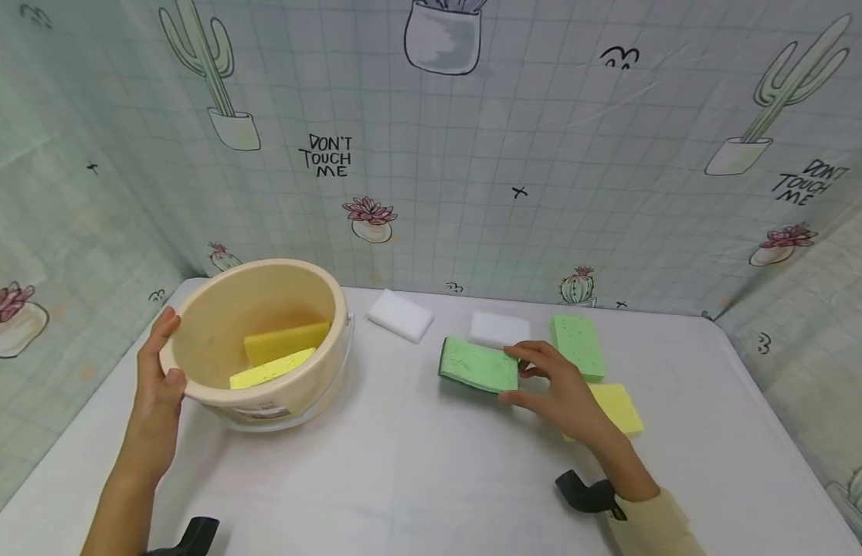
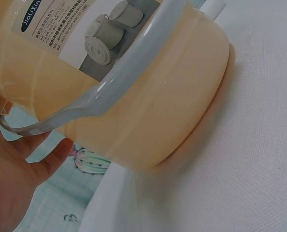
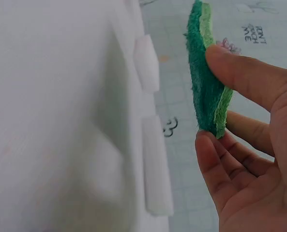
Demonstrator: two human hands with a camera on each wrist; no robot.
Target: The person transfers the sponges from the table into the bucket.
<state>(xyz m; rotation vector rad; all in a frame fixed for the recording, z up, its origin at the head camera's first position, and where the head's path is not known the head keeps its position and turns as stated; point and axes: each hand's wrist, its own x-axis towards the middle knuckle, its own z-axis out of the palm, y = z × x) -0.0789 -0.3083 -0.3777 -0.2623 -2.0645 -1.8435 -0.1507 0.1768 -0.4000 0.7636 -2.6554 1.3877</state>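
Observation:
A cream plastic bucket (image 1: 320, 394) leans on the left part of the table, tilted so its mouth faces me. Two yellow sponges (image 1: 274, 369) lie inside it. My left hand (image 1: 156, 394) holds the bucket's left rim; in the left wrist view its fingers (image 2: 51, 157) touch the wall near the grey handle (image 2: 119, 87). Pinched at its right end by my right hand (image 1: 552, 386) is a light green sponge (image 1: 480, 365), raised above the table. The right wrist view shows its dark green scouring side (image 3: 203, 92), with thumb and fingertips on its edges.
White sponges lie at the back, one (image 1: 401, 315) beside the bucket and another (image 1: 500, 328) behind the held sponge. Right of them lies a green sponge (image 1: 577, 347), with a yellow sponge (image 1: 617, 408) partly behind my right hand. A patterned cloth (image 1: 445, 185) hangs along the table's back edge.

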